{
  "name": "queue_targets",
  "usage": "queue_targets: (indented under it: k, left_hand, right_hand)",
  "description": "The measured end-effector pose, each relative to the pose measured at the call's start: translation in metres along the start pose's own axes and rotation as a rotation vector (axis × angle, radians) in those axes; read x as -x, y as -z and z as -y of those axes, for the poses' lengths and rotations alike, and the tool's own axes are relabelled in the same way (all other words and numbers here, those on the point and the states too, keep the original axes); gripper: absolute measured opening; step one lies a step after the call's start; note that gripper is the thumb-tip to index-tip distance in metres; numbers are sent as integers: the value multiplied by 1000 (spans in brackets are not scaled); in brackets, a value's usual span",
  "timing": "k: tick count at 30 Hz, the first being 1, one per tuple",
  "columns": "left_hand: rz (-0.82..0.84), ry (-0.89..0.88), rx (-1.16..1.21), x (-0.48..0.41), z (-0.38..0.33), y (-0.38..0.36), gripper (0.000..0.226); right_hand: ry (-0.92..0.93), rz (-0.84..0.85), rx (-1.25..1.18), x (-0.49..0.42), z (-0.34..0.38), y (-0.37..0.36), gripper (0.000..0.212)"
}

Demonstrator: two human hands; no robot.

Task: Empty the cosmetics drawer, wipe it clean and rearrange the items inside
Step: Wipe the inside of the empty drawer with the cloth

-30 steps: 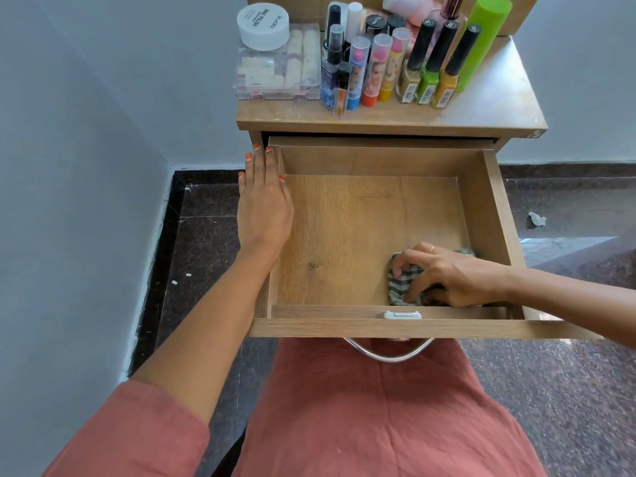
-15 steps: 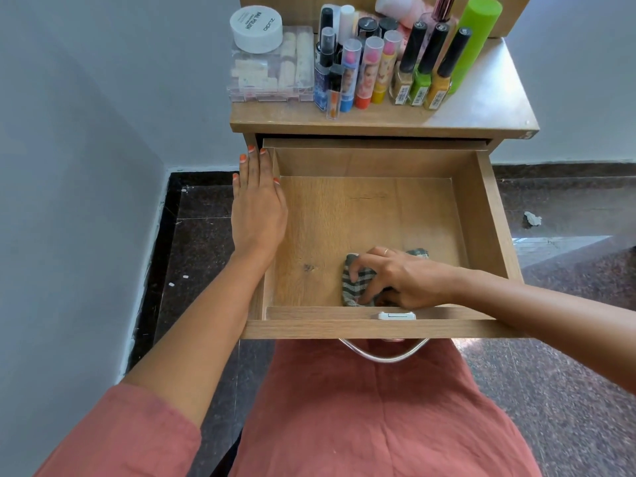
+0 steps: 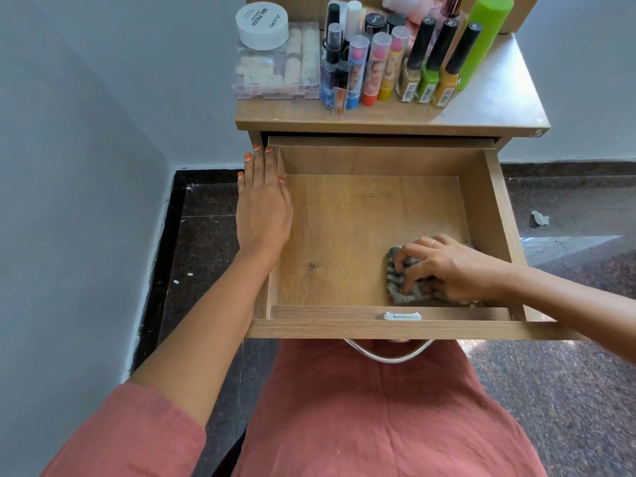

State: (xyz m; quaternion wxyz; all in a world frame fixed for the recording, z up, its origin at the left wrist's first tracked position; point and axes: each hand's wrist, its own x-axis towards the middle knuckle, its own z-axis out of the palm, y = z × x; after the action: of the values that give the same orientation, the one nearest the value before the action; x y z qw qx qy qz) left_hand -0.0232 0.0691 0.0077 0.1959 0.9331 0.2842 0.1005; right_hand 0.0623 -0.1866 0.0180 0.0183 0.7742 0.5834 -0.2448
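Open light-oak wooden drawer (image 3: 378, 160) pulled out over the person's lap; its floor is bare apart from the cloth.

Left hand (image 3: 263, 204) – flat, fingers straight and together, holding nothing. It rests along the top of the drawer's left side wall, nails pointing toward the cabinet.

Right hand (image 3: 451, 266) – fingers curled down over a grey-and-white striped cloth (image 3: 401, 290), gripping it and pressing it onto the drawer floor. The bunched cloth sticks out past the fingertips and below the palm. It lies in the near right corner, close to the front wall. A thin ring shows on one finger.

Just on the near side of the right hand's fingers: a small white plastic latch (image 3: 402, 316) on the inner front wall. Below that, a curved metal handle (image 3: 389, 354) hangs off the drawer front.

Beyond both hands, the wooden table top (image 3: 488, 101) carries the cosmetics:
- straight ahead of the left hand's fingertips, a clear plastic compartment box (image 3: 275, 70) with a round white jar (image 3: 262, 25) on top
- to the right of that, upright tubes and small spray bottles packed close
- then three black-capped nail polish bottles (image 3: 428, 63), with a tall lime-green cylinder (image 3: 485, 32) behind them

Out past the right hand, outside the drawer, a crumpled grey scrap (image 3: 540, 217) lies on the dark speckled floor.
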Motion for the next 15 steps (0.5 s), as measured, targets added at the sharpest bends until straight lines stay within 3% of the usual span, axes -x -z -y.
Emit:
queue_targets:
  k: [9,12,15]
  left_hand:
    - [-2,-30,-12,0,1,0,47]
    - [-1,-39,-22,-1,1,0,47]
    - [-2,-43,-29,-1,1,0,47]
  right_hand:
    - [-274,-349,-46,-44,-35,12,43]
    - [-360,-324,-78,-56,-29,6,46]
    - [-329,-237,-67,-61,-13,4,51]
